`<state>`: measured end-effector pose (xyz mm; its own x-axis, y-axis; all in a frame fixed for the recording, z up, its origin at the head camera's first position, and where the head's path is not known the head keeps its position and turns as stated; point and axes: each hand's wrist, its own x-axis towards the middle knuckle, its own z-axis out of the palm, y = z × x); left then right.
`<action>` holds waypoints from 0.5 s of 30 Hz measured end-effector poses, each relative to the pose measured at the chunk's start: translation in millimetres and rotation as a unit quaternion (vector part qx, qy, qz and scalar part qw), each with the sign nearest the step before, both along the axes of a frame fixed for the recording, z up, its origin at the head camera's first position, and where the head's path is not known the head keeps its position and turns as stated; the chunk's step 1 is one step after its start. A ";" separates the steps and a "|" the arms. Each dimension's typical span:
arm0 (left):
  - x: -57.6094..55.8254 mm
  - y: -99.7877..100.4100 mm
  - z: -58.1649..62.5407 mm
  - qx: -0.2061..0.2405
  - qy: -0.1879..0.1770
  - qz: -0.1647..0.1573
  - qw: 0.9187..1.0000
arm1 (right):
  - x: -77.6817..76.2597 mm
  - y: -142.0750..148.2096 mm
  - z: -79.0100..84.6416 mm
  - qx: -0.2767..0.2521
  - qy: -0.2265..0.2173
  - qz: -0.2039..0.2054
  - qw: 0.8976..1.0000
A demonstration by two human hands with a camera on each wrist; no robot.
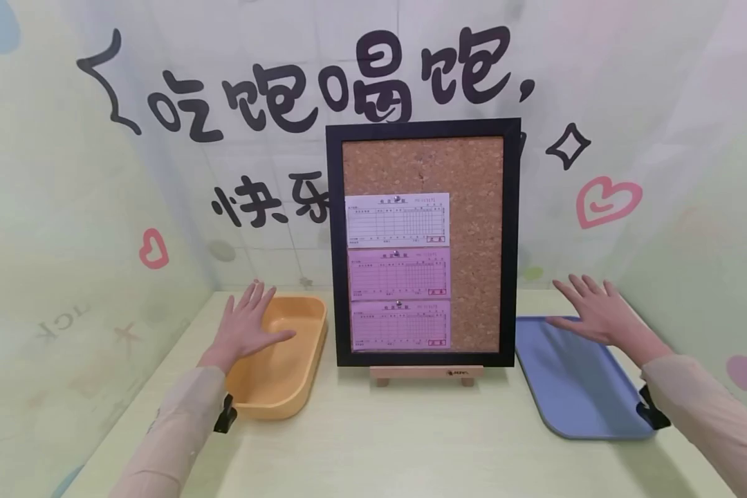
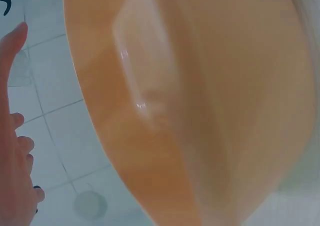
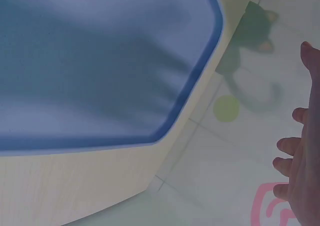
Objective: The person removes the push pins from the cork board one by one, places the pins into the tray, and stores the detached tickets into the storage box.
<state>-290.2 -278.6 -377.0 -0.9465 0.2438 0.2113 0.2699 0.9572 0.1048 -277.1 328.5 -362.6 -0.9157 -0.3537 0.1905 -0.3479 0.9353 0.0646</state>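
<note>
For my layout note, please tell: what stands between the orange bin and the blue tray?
In the head view, a framed cork board with three pinned slips sits between the orange bin and the blue tray, on a wooden stand.

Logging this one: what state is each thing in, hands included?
Black-framed rectangular cork board: upright.
Light wooden stand: supporting the board.
White rectangular paper form: pinned to the board.
Two pink rectangular paper forms: pinned below it.
Deep orange plastic bin: upright, nothing visible inside.
Shallow blue rounded-corner tray: flat, nothing visible on it.
Left hand: fingers spread, holding nothing.
Right hand: fingers spread, holding nothing.
</note>
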 end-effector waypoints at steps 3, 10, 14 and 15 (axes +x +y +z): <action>-1.1 4.1 2.6 0.014 0.005 -0.006 1.000 | -0.1 1.5 1.9 -0.006 -0.001 0.005 1.000; -5.4 20.0 12.5 0.037 0.026 -0.025 0.999 | 4.0 2.5 7.2 -0.032 -0.024 0.016 0.999; -7.8 30.7 20.8 0.053 0.045 -0.033 0.997 | 4.8 0.8 9.5 -0.038 -0.020 0.028 0.999; -8.3 33.0 22.7 0.060 0.051 -0.036 0.996 | 4.9 0.1 9.8 -0.040 -0.017 0.032 0.999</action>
<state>-298.5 -245.6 -354.3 -0.8995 0.2768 0.3380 0.3520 0.9175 0.1853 -272.2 328.5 -352.8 -0.8986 -0.3960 0.1892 -0.4070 0.9132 -0.0217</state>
